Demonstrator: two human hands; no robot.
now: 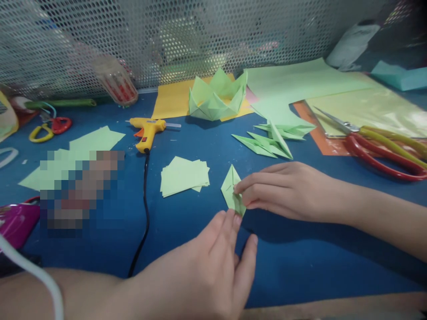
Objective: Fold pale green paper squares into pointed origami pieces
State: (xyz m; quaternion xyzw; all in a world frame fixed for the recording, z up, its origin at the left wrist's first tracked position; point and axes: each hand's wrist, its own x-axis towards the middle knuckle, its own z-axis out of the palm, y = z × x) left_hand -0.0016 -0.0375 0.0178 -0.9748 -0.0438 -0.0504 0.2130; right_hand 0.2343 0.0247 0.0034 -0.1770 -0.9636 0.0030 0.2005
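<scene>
A small kite-shaped piece of folded green paper lies on the blue tabletop, with creases along its middle. My right hand is closed at its right edge, fingers bent together on the paper and thumb hidden. At the lower tip, my left hand touches the paper with stretched fingertips, its thumb held apart. Left of it sits a stack of small green paper sheets. Several folded green paper spikes lie just beyond my right hand. Farther back stands a pointed, folded green paper bowl shape.
A yellow glue gun trails a black cord toward my left forearm. Large red-and-yellow-handled scissors lie at right, near green sheets. Smaller scissors and a jar stand left, before a perforated metal panel.
</scene>
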